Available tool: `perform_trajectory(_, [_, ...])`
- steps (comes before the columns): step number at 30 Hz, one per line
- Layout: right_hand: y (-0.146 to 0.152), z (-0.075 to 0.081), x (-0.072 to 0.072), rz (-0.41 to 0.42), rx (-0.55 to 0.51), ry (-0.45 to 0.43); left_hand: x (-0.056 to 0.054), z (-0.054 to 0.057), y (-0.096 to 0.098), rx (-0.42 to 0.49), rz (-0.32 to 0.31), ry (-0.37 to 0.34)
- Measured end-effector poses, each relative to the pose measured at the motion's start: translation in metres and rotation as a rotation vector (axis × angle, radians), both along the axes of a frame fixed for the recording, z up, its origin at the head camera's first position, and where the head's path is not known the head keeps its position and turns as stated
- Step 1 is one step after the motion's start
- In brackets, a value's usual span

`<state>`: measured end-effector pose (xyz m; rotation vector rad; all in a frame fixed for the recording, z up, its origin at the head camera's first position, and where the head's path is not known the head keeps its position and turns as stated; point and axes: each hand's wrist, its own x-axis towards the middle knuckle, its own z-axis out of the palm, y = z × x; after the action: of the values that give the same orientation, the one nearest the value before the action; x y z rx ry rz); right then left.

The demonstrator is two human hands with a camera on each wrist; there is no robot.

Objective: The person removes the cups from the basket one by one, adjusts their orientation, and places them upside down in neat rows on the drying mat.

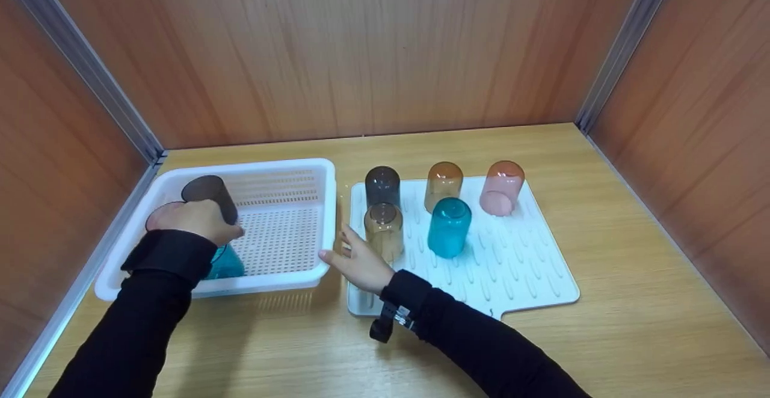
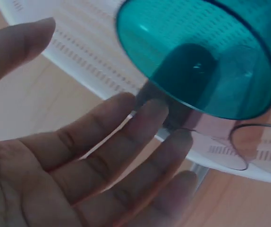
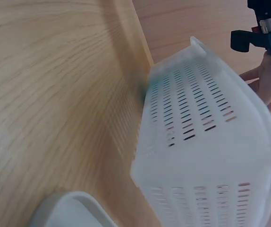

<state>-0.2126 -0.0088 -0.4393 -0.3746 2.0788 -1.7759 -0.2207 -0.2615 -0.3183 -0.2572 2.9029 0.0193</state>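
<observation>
My left hand reaches into the white perforated basket, over several coloured glasses. In the left wrist view its fingers are spread and gently bent, the fingertips overlapping a dark grey glass. A teal glass lies nearer the camera there, its mouth facing the palm. A pink glass sits left of the dark one, partly hidden by the hand. My right hand is at the basket's right front corner, thumb at the rim and fingers extended; the right wrist view does not show it.
A white ridged draining tray lies right of the basket. Upside down on it stand a dark glass, a brown glass, an amber glass, a teal glass and a pink glass. Wood-grain panels enclose the table.
</observation>
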Motion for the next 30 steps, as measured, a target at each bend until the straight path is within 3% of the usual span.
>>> perform_trajectory(5, [-0.009, -0.004, -0.002, 0.035, -0.100, 0.024, 0.001, -0.003, -0.004, 0.061, -0.031, -0.076])
perform_trajectory(8, [-0.013, -0.007, -0.003, 0.061, -0.202, -0.010, -0.002, -0.005, -0.004, 0.112, -0.061, -0.120])
perform_trajectory(12, [-0.017, -0.009, -0.001, 0.066, -0.294, -0.074, -0.006, -0.008, -0.003, 0.135, -0.076, -0.137])
perform_trajectory(15, [-0.018, -0.009, 0.000, 0.055, -0.308, -0.083, -0.007, -0.010, -0.003, 0.156, -0.080, -0.134])
perform_trajectory(26, [-0.020, -0.014, 0.001, 0.046, -0.352, -0.057, -0.009, -0.016, 0.005, 0.183, -0.107, -0.038])
perform_trajectory(30, [-0.020, -0.014, 0.002, 0.048, -0.352, -0.068, -0.004, -0.014, 0.015, 0.252, -0.125, 0.095])
